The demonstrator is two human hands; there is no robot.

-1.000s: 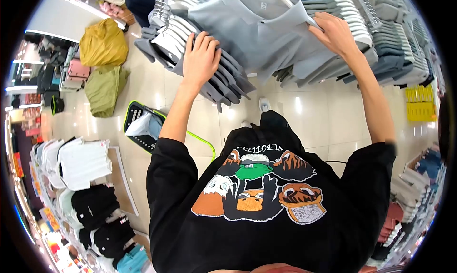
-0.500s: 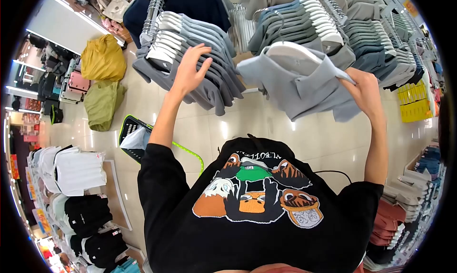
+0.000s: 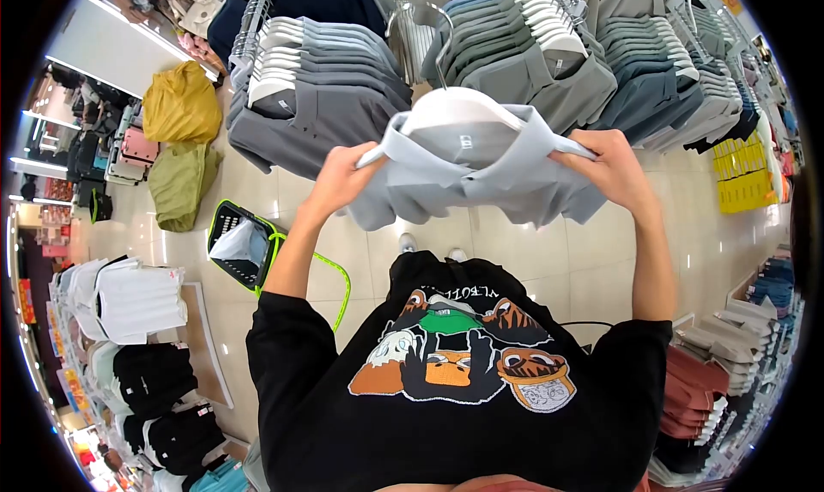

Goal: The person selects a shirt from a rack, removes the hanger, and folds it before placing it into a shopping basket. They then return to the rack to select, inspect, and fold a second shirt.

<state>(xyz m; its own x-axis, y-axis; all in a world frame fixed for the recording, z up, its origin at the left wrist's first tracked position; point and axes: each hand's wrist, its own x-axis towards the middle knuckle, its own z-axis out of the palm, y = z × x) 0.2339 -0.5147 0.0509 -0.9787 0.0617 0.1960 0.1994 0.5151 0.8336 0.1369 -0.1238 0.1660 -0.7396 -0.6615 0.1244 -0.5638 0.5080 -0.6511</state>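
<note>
A light grey collared shirt [image 3: 498,179] hangs on a white hanger [image 3: 459,110] with a metal hook, held up in front of me. My left hand [image 3: 343,179] is closed on one shoulder of the shirt. On the other shoulder, my right hand [image 3: 614,170] pinches the fabric at the hanger's end. The collar and front opening face me. Just beyond, dark grey shirts [image 3: 322,118] hang in a row on white hangers, and grey-green shirts [image 3: 515,84] hang to their right.
A black basket [image 3: 249,273] with a lime green handle and a pale item inside stands on the floor at left. Yellow [image 3: 182,101] and olive [image 3: 182,183] covered bundles stand behind it. White shirts [image 3: 142,299] hang at far left; a yellow crate [image 3: 745,179] is at right.
My left hand has moved from the dark grey shirts to the light grey shirt and closed on its shoulder. The shirt has shifted left and now squarely faces me.
</note>
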